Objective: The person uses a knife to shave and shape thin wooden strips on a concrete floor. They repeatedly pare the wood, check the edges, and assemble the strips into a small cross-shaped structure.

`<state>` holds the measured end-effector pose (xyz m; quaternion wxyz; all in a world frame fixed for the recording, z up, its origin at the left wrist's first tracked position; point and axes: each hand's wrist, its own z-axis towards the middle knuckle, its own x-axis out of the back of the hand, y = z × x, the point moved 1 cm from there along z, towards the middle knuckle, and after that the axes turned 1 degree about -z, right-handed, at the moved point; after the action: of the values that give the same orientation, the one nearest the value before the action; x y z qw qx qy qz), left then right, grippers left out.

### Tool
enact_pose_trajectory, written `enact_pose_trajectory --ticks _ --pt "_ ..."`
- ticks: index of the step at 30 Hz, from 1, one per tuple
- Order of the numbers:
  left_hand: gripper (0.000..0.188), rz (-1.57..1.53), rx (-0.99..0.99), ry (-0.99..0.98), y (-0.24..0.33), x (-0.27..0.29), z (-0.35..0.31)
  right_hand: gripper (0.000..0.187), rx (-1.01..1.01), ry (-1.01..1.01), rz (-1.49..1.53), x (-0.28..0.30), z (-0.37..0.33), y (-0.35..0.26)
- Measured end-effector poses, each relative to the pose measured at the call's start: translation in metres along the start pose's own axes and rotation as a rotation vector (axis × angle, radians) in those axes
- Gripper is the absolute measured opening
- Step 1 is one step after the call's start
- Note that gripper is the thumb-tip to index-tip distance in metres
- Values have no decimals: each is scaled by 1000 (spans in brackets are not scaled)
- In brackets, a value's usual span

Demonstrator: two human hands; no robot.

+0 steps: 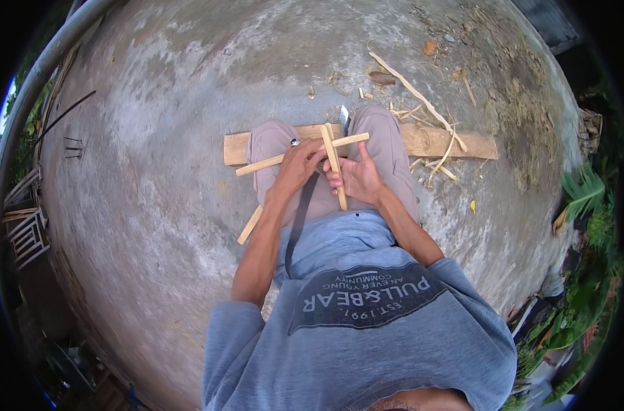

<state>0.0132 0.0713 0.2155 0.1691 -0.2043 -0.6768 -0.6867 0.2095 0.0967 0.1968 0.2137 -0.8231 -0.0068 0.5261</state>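
Two pale wooden sticks form a cross over my lap. The longer stick (260, 165) slants across my thighs, and the shorter stick (340, 192) runs from between my knees toward my waist. My left hand (302, 162) is closed, its fingertips at the long stick near the crossing. A small dark, shiny thing (295, 142) shows by its knuckles; I cannot make out what it is. My right hand (361, 179) lies palm up, its fingers curled on the short stick and its thumb raised beside the crossing. Another stick (250, 226) is partly hidden behind my left forearm.
A thick wooden plank (445, 142) lies crosswise under my legs. A metal blade (344, 118) stands up between my knees. Wood shavings (416, 111) and a long peeled strip (418, 94) litter the concrete to the right. A dark strap (300, 222) hangs over my shirt.
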Motion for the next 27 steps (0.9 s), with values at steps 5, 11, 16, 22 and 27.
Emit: enact_pose_trajectory --ticks 5,11,16,22,27 --pt "28 -14 -44 -46 6 6 -2 105 -93 -56 120 -13 -8 -7" --pt "27 -1 -31 -35 14 8 -5 90 -202 -83 183 -10 -11 -13" --pt "26 54 -38 -49 15 10 -8 72 -258 -72 119 -4 -17 -18" --pt "29 46 -50 -59 13 7 -9 60 -328 -86 42 11 -22 -28" --pt "30 59 -50 -46 10 6 -7 61 -258 -67 -26 3 -22 -27"
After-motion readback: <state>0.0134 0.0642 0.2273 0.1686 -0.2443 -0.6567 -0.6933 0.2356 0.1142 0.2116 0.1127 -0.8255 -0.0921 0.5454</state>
